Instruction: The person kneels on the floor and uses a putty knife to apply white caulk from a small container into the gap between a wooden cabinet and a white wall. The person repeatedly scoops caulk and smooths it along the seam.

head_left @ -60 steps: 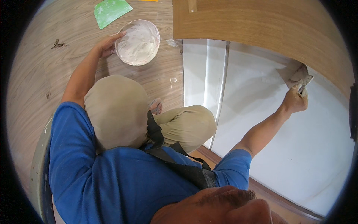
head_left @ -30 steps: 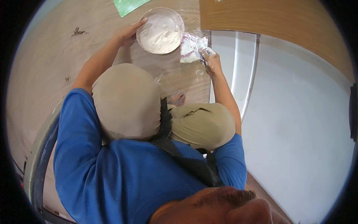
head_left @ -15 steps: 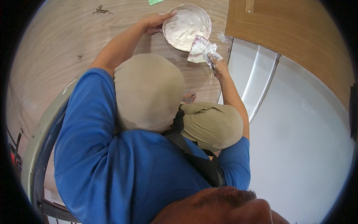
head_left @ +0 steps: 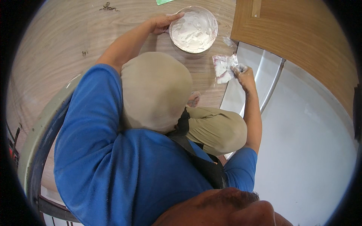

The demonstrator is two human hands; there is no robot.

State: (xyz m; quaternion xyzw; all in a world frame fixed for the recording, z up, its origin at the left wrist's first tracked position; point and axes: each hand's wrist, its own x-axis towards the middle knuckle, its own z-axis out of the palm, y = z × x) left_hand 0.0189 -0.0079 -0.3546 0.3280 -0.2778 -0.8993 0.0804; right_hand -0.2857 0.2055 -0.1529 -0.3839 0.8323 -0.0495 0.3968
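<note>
At the top of the head view, my left hand grips the rim of a round white bowl of creamy white paste, thumb over the edge. My right hand holds a flat, square-bladed spreader, smeared with white paste and some reddish stain. The blade is below and right of the bowl, apart from it, over the wood-grain surface. My right fingers are coated in white, and the spreader's handle is mostly hidden by them.
A green sheet lies at the top edge. A wooden panel spans the upper right above white panels with a vertical strip. My bent knees and sandalled foot are central. A curved metal rail runs along the lower left.
My right hand came from the white panel at the right to the bowl, and has just pulled the spreader down and right from it. The bowl and left hand sit further right in view.
</note>
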